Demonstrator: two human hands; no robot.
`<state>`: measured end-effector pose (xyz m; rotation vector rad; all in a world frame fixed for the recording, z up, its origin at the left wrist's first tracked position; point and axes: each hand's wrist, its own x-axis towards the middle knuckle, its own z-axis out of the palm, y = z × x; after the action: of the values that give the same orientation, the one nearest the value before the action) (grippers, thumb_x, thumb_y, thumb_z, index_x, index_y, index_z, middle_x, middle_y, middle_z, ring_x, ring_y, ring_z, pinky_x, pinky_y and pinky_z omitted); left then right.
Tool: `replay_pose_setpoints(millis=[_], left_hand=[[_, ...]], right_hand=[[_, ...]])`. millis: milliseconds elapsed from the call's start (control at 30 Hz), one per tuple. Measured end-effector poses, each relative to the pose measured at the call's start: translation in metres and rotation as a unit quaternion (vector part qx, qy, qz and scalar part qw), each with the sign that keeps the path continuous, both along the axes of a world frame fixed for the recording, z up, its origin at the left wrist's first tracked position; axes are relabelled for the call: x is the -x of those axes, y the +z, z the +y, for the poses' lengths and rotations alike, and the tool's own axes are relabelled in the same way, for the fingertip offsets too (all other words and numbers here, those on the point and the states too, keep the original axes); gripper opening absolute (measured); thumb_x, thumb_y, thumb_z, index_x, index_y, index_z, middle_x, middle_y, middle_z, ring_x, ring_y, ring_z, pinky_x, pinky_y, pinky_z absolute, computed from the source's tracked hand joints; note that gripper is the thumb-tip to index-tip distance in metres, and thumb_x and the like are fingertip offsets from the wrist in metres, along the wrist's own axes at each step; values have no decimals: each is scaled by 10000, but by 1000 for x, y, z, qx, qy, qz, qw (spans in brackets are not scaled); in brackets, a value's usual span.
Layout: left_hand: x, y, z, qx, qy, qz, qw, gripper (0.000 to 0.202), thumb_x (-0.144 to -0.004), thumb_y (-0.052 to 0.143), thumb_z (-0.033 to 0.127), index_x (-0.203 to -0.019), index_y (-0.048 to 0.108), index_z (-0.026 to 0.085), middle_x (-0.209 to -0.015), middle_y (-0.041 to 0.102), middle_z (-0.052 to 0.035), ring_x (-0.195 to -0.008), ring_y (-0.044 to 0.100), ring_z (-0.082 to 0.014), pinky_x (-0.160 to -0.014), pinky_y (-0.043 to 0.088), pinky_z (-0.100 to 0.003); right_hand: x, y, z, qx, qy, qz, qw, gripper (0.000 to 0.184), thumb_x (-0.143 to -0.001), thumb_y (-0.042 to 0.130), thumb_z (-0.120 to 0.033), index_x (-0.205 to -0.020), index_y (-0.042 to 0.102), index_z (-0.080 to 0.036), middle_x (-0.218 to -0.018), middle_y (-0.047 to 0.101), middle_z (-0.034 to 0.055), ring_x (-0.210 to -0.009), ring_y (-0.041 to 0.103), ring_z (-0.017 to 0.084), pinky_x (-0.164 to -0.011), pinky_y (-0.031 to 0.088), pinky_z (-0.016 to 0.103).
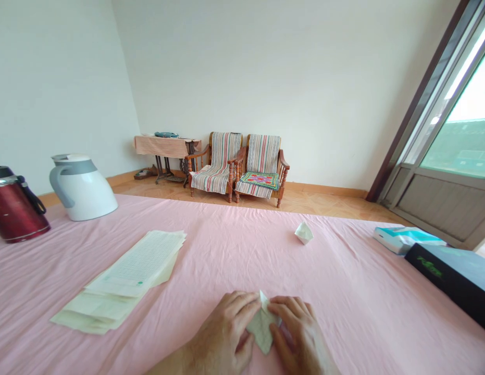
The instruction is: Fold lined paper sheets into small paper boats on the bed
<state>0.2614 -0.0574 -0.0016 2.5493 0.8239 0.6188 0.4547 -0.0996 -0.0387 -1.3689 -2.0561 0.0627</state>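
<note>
Low in the head view, a small folded piece of pale green paper [261, 327] lies on the pink cloth between my two hands. My left hand [230, 325] grips its left edge, thumb and fingers bent around it. On the opposite edge, my right hand [294, 328] pinches the paper with its fingers curled. A pointed tip of the paper sticks up between my fingertips; my fingers hide both its sides. Farther off to the right stands a small folded paper shape [303, 233], apart from my hands. A stack of lined paper sheets [125, 281] lies to the left.
A red flask [17, 208] and a white jug [86, 190] stand at the left on the pink cloth [219, 250]. At the right are a tissue pack [406, 238] and a black box [453, 281]. Two wooden chairs [261, 156] and a cloth-covered table [164, 147] stand by the wall.
</note>
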Motion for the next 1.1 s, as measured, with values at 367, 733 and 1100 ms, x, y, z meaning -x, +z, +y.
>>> replay_pose_setpoints(millis=[367,733,1100], left_hand=[[-17,-1,42,-70,-70,25,995,252,-922,453,99,-1050,635,217,-1129,580,-66,-1036,527,-205,-925,430,-335],[-21,12,66,-59,-174,53,982,233,-891,452,91,-1023,603,211,-1101,592,-58,-977,546,-195,-869,419,-291],[-21,13,71,-38,-202,49,977,220,-865,456,48,-896,613,201,-1080,610,-54,-997,548,-192,-888,413,-284]], right_hand=[[-4,-4,3,39,-1,-25,999,270,-802,519,-109,-1028,586,-242,-1041,637,52,-929,584,223,-754,441,354],[-4,-5,5,31,-3,-22,999,292,-792,514,-107,-1041,597,-235,-1050,636,60,-928,587,225,-751,453,343],[-3,-3,4,37,-1,-17,999,275,-803,506,-96,-1028,578,-236,-1040,632,52,-919,582,220,-747,447,335]])
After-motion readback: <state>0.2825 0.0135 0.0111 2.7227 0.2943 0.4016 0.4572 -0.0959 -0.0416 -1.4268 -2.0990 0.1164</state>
